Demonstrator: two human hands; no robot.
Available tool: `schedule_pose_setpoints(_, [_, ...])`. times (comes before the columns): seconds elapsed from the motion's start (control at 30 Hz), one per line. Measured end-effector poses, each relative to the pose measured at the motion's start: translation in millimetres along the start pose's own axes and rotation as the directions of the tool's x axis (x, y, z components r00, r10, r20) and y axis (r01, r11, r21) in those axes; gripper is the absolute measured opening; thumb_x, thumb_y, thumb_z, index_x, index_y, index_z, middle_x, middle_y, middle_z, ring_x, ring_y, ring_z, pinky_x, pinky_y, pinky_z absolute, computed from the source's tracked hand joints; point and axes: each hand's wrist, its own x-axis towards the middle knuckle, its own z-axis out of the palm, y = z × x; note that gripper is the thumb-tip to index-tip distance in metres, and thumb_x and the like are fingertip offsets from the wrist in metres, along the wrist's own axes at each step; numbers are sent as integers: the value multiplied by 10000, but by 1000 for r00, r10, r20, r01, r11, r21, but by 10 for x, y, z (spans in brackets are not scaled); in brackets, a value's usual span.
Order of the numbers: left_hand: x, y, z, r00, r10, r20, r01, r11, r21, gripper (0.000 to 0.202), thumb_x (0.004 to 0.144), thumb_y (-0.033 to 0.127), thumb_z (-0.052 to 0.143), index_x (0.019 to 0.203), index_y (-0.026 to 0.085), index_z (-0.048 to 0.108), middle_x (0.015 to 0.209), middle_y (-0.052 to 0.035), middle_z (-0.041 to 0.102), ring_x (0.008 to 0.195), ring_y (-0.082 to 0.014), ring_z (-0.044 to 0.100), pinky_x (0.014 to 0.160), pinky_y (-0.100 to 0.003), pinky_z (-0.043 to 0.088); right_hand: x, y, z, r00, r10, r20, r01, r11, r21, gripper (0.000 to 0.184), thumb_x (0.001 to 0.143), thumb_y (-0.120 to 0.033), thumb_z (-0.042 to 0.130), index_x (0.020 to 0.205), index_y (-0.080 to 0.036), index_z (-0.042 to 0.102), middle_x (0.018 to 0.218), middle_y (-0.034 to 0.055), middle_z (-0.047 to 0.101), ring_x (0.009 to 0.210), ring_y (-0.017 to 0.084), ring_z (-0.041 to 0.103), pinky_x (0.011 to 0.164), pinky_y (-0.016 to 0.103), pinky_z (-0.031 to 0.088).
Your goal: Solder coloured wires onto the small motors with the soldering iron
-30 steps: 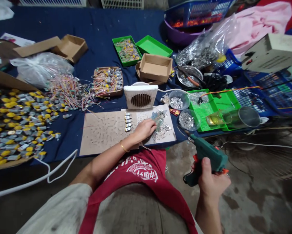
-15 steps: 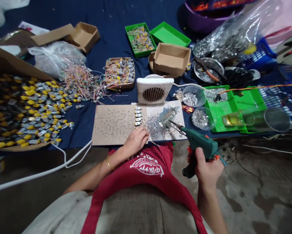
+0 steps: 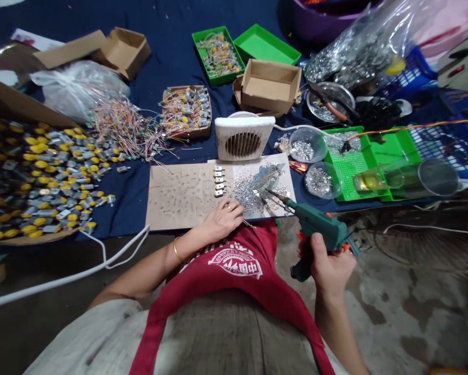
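My right hand is wrapped around a green soldering gun with a dark handle. The gun's thin tip points left over a heap of tiny silvery pieces on the cardboard work board. At the board's front edge rests my left hand, its fingers drawn together. Thin wires stick out from under those fingers; the pinch itself is hidden. Just beyond the hand, several small motors stand in a row on the board. A small white-framed fan faces me behind them.
On the left, a large carton holds many yellow-capped motors. Bundled wires lie beside a box of wired motors. To the right are clear tubs of metal bits, green trays and a tipped clear cup. A white cable crosses the lower left.
My left hand has shifted slightly right along the board's edge and turned flatter. The soldering gun stays almost where it was. The whole view has moved a little.
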Motion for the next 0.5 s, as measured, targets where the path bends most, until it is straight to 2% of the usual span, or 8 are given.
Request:
schedule_pose_setpoints(0.1, [14, -37, 19, 1000, -2, 12, 3, 999, -38, 221, 1003, 114, 462, 954, 182, 667, 1106, -86, 674, 1072, -229, 551, 1056, -444, 402, -13, -1, -11, 999, 35, -11, -34, 999, 40, 506, 796, -682, 693, 688, -189, 652, 529, 67, 638, 423, 228, 615, 457, 351, 524])
schedule_pose_setpoints(0.23, [52, -42, 11, 990, -127, -61, 108, 962, -253, 207, 1014, 166, 459, 983, 177, 664, 1056, -83, 703, 1054, -210, 602, 1017, -404, 450, -22, -30, 2, 996, 88, 2, -88, 992, 93, 518, 781, -684, 709, 704, -173, 671, 543, 83, 659, 408, 228, 613, 414, 335, 503])
schedule_pose_setpoints(0.3, [94, -42, -21, 967, -248, -51, 212, 902, -376, 202, 1015, 203, 462, 991, 176, 661, 992, -70, 713, 962, -192, 636, 939, -363, 493, -13, -44, 11, 996, 90, 18, -92, 991, 94, 530, 780, -690, 704, 690, -168, 676, 541, 89, 664, 409, 233, 620, 417, 334, 510])
schedule_pose_setpoints(0.4, [160, -72, -89, 907, -420, 24, 376, 783, -495, 181, 985, 197, 473, 994, 178, 654, 929, -51, 720, 866, -178, 654, 855, -321, 513, 10, -51, -6, 999, 24, 36, -25, 999, 26, 530, 802, -684, 684, 647, -177, 674, 519, 79, 656, 429, 232, 634, 450, 324, 526])
schedule_pose_setpoints(0.5, [186, -117, -136, 869, -480, 122, 464, 701, -541, 174, 951, 160, 474, 972, 185, 644, 891, -35, 728, 814, -167, 660, 786, -282, 508, 29, -66, -57, 996, -21, 85, 23, 999, -26, 520, 837, -659, 663, 661, -172, 703, 542, 81, 674, 453, 228, 648, 467, 310, 525])
